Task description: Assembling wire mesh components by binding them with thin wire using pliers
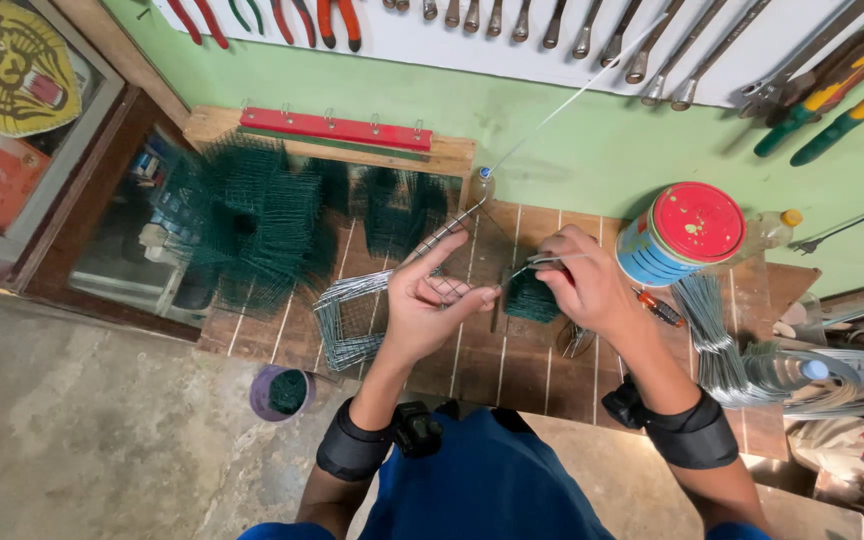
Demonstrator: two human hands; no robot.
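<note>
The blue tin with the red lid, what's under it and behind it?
The tin stands on the tiled bench. Behind it lies a clear bottle with a yellow cap, mostly hidden, against the green wall. Whatever lies directly beneath it is covered.

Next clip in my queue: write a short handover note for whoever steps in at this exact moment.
Left hand holds a bare wire mesh panel above the tiled bench. Right hand pinches a thin wire at that panel's edge, over a small green mesh piece.
A stack of bare mesh squares lies left of the hands; green mesh forms are piled further left; cut wire bundles lie right, by the red-lidded can.
Done and left: cannot tell.
</note>
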